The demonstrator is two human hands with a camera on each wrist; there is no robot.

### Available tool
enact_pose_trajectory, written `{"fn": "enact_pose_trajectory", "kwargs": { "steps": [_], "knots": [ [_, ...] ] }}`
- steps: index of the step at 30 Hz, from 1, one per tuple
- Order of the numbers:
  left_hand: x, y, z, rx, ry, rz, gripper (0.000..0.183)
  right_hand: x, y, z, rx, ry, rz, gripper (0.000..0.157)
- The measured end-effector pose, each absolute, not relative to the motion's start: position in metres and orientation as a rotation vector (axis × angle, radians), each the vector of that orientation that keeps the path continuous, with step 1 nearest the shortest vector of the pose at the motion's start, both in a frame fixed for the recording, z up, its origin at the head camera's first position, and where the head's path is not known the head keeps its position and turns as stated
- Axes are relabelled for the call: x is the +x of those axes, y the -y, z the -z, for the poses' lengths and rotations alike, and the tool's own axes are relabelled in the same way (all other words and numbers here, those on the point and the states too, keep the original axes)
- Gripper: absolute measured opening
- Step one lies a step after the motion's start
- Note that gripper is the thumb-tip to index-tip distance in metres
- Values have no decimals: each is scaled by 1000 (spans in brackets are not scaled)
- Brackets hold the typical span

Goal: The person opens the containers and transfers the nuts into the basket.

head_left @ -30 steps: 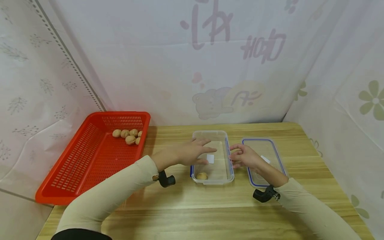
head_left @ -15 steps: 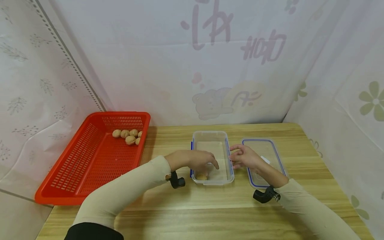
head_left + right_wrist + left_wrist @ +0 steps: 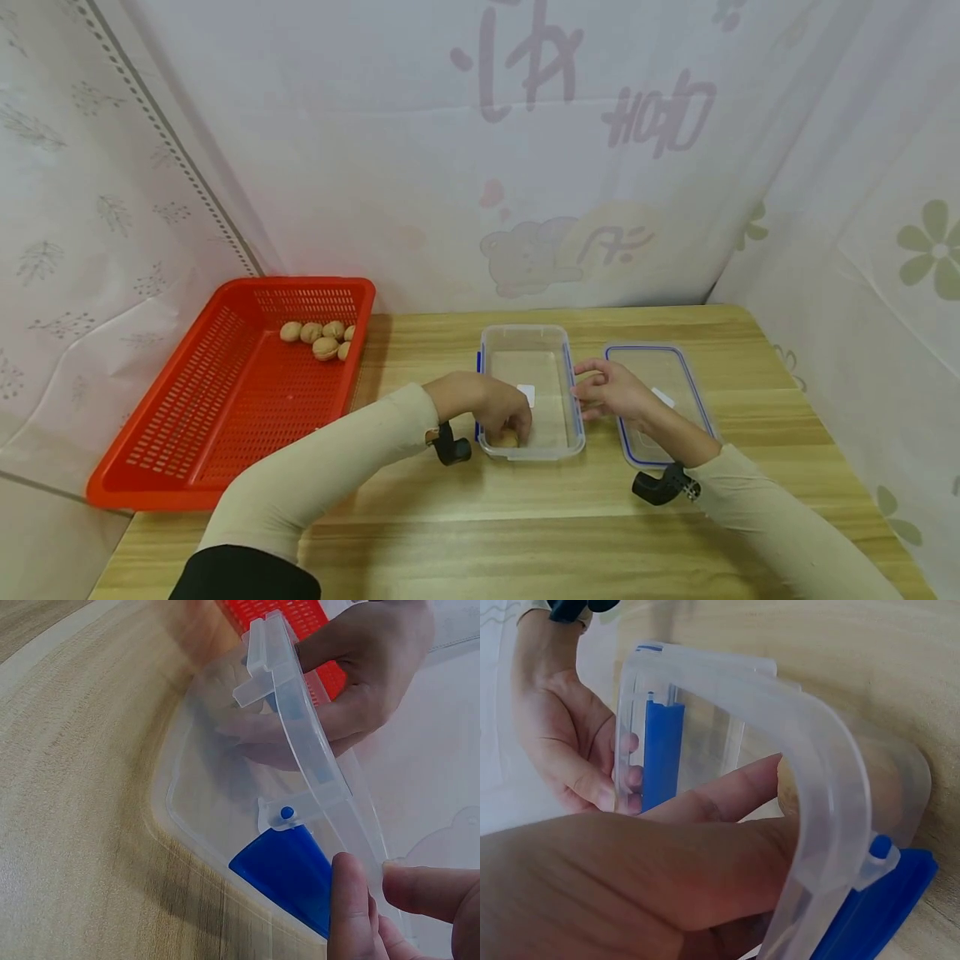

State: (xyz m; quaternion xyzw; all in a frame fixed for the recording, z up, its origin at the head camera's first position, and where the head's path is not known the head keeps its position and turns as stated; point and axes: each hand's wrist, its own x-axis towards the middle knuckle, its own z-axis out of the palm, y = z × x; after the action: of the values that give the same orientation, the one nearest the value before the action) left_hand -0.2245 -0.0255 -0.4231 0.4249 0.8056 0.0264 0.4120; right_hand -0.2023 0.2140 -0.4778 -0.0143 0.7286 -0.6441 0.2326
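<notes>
A clear plastic food container (image 3: 564,427) with blue side clips stands uncovered on the table, a white paper slip inside it. My left hand (image 3: 501,406) reaches down into its near left corner. There its fingers curl round a walnut (image 3: 509,439), which shows through the wall in the left wrist view; part of the walnut is hidden by the hand. At the container's right side, my right hand (image 3: 617,393) pinches the rim between thumb and fingers, plain in the right wrist view beside a blue clip (image 3: 289,877).
The blue-edged clear lid (image 3: 648,360) lies to the right, partly under the right forearm, with a white label (image 3: 663,397). On the left, a red plastic basket (image 3: 247,425) holds several walnuts (image 3: 325,348) in its far right corner. Printed curtains enclose the table.
My left hand has lowered from above the container into its near left corner, and its spread fingers have closed round the walnut. The right hand has stayed at the rim.
</notes>
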Motion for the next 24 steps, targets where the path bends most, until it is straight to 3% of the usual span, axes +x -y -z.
{"fn": "enact_pose_trajectory", "kwargs": {
  "steps": [24],
  "knots": [
    [-225, 25, 428, 1062, -2085, -61, 40, -202, -213, 477, -17, -1991, 1779, 46]
  ]
}}
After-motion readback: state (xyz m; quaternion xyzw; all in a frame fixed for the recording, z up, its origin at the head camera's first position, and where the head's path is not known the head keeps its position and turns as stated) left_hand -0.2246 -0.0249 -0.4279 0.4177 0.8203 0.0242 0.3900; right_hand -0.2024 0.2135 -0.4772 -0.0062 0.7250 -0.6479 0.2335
